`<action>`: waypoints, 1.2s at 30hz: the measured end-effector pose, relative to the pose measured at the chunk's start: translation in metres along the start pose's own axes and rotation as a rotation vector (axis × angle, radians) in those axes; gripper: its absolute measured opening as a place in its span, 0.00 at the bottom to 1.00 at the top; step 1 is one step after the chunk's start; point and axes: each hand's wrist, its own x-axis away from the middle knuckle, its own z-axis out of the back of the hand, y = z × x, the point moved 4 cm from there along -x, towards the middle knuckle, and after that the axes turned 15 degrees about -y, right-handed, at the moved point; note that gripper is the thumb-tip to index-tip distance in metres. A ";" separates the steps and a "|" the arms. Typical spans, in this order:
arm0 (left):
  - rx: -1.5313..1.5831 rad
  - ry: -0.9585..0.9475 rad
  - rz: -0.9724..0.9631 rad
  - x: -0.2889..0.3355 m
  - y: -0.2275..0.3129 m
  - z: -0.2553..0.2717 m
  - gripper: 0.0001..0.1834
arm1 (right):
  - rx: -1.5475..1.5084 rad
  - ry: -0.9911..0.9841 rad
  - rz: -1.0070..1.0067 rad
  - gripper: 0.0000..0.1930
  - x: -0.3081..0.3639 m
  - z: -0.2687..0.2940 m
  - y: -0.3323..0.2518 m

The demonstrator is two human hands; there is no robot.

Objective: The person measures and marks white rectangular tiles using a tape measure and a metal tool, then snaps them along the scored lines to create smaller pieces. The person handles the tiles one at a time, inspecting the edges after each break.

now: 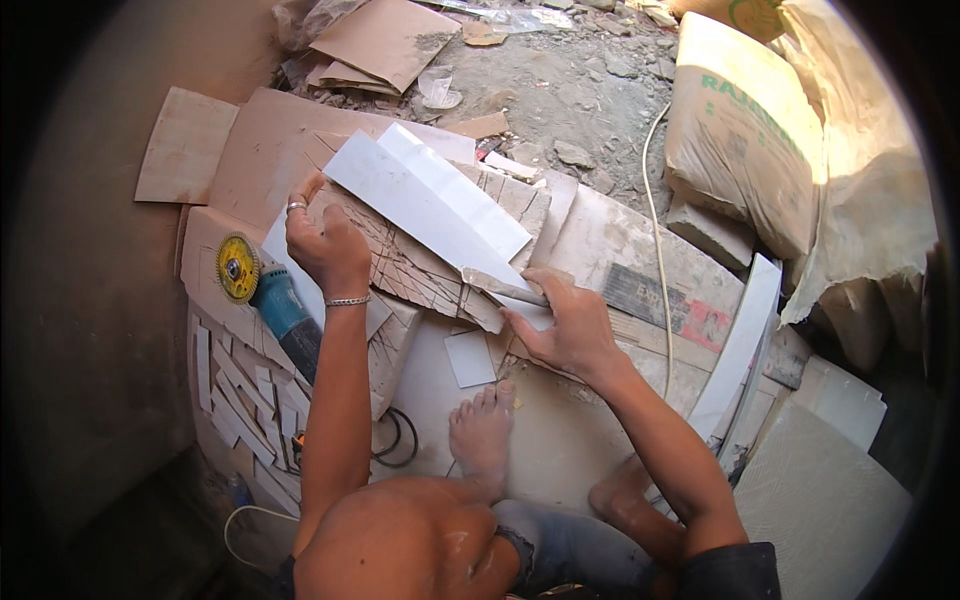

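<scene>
A brown board (400, 262) scored with dark lines lies across the work pile in front of me. Two long white tile strips (450, 190) lie over it, slanting from upper left to lower right. My left hand (328, 240), wearing a ring and bracelet, is curled round the board's left end, its thumb on top. My right hand (570, 325) is closed on a narrow grey strip (500, 286) across the tiles' lower right end; its fingertips are partly hidden. Beside my left forearm rests a teal angle grinder (285, 310) with a yellow disc (238, 267).
Narrow white tile offcuts (240, 385) litter the lower left. A small white tile piece (469, 358) lies by my foot (481, 430). Rubble (570, 85) and cardboard (385, 45) lie beyond. A filled sack (745, 135) and large tiles (825, 500) stand right, near a pale cable (655, 200).
</scene>
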 end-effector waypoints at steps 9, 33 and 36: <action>-0.764 -0.771 -0.738 -0.012 0.055 -0.036 0.51 | 0.047 0.380 -0.204 0.34 0.007 0.105 0.008; -0.774 -0.979 -0.632 -0.008 0.068 -0.070 0.61 | -0.241 0.400 -0.329 0.34 0.028 0.079 -0.020; -0.767 -0.977 -0.590 0.003 0.071 -0.071 0.63 | -0.244 0.354 -0.339 0.34 0.030 0.073 -0.019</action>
